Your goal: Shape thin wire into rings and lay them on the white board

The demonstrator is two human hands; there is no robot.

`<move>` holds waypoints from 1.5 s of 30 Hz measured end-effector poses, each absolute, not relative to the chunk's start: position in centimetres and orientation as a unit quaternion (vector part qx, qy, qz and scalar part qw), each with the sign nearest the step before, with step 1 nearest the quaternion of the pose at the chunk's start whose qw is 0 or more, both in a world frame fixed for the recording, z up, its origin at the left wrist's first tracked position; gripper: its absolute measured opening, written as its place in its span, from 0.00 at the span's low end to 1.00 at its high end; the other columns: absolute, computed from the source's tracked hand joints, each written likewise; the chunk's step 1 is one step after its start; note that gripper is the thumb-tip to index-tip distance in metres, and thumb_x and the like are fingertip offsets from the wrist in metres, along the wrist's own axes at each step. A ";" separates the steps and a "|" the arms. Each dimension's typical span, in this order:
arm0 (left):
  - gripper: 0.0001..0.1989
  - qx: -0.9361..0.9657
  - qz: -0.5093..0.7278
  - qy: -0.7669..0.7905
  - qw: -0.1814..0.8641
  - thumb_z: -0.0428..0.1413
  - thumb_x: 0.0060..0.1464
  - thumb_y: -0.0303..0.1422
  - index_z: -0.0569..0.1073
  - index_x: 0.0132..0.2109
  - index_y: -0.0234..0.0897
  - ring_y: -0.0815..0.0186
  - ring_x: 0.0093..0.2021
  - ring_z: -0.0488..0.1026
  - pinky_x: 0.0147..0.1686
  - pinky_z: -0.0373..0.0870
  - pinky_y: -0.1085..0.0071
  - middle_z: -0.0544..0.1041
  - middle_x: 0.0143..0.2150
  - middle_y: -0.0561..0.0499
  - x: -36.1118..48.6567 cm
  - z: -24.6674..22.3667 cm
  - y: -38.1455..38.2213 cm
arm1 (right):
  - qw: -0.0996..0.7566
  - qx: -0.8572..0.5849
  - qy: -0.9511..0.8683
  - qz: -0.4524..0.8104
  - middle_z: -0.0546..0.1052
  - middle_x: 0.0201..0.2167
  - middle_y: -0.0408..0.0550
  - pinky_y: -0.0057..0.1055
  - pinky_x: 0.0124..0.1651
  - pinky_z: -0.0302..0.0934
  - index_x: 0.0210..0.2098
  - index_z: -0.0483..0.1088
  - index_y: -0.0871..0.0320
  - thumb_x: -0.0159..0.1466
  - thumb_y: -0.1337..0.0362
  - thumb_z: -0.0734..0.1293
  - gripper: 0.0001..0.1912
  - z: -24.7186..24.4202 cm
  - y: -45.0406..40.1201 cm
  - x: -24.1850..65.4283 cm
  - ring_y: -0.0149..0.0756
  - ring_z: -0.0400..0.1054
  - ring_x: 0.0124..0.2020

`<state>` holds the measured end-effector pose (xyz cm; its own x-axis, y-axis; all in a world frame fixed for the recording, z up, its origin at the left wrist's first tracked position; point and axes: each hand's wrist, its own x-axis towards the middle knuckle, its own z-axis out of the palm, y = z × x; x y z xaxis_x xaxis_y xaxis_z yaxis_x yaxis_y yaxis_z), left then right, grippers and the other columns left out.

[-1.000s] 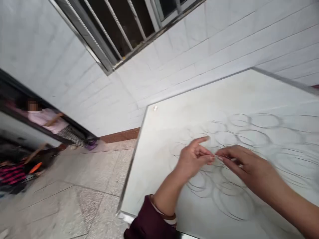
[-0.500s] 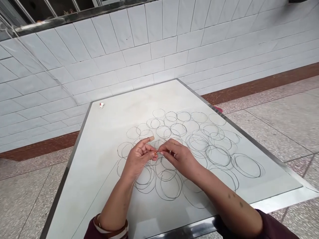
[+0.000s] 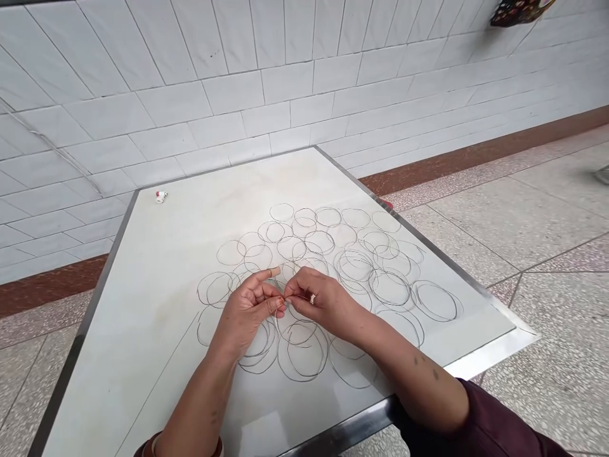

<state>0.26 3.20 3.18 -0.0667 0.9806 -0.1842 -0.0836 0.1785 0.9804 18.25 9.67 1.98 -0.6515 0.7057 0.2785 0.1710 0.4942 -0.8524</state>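
Observation:
Above the middle of a white table, my left hand pinches a thin wire between thumb and index finger. Its middle finger, with a tan band at the tip, sticks out forward. My right hand meets it fingertip to fingertip, its thumb and fingers pinching the same wire. The exact spot where the wire is gripped is too small to make out. Under and around both hands lie many thin wire rings, overlapping one another, some with loose ends. A larger cluster of rings lies to the right of my right hand.
A small white and red object sits at the table's far left corner. A straight line or wire runs along the left side. The tabletop has a dark metal edge. White tiled wall stands behind; speckled floor lies right.
The view has swung to the right, so the table and rings appear further left. Both hands stay together at the wire, fingers still pinched, with only a slight shift.

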 end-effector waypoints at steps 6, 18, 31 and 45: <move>0.18 0.410 0.457 0.556 0.559 0.59 0.58 0.41 0.75 0.53 0.38 0.64 0.32 0.75 0.35 0.73 0.65 0.77 0.33 0.51 0.6 3.7 2.6 | 0.326 -0.270 -0.802 0.422 0.69 0.30 0.41 0.27 0.35 0.60 0.33 0.69 0.56 0.62 0.75 0.65 0.07 2.3 9.7 18.7 0.30 0.64 0.33; 0.14 0.489 0.374 0.556 0.559 0.53 0.62 0.40 0.73 0.32 0.39 0.66 0.29 0.71 0.31 0.71 0.68 0.75 0.31 0.51 0.9 4.0 2.1 | 0.308 -0.248 -0.808 0.437 0.70 0.34 0.43 0.26 0.34 0.63 0.36 0.71 0.56 0.64 0.70 0.68 0.03 1.9 9.8 19.1 0.29 0.65 0.32; 0.09 0.370 0.428 0.544 0.619 0.58 0.55 0.36 0.77 0.30 0.37 0.69 0.25 0.67 0.28 0.62 0.71 0.73 0.24 0.53 1.2 3.1 2.1 | 0.368 -0.197 -0.810 0.411 0.70 0.34 0.44 0.26 0.33 0.66 0.37 0.75 0.55 0.66 0.67 0.68 0.03 0.8 10.4 19.3 0.29 0.68 0.33; 0.10 0.291 0.470 0.520 0.651 0.63 0.50 0.38 0.76 0.27 0.37 0.72 0.22 0.64 0.25 0.60 0.73 0.72 0.22 0.53 1.7 2.3 1.8 | 0.379 -0.180 -0.814 0.401 0.72 0.33 0.44 0.28 0.33 0.67 0.40 0.74 0.55 0.65 0.60 0.71 0.06 0.8 11.0 19.6 0.31 0.68 0.32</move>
<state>1.72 1.78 2.27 0.0174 0.9147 -0.4037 -0.3093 0.3889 0.8678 19.57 11.04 0.82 -0.6473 0.5974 0.4734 -0.0119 0.6131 -0.7899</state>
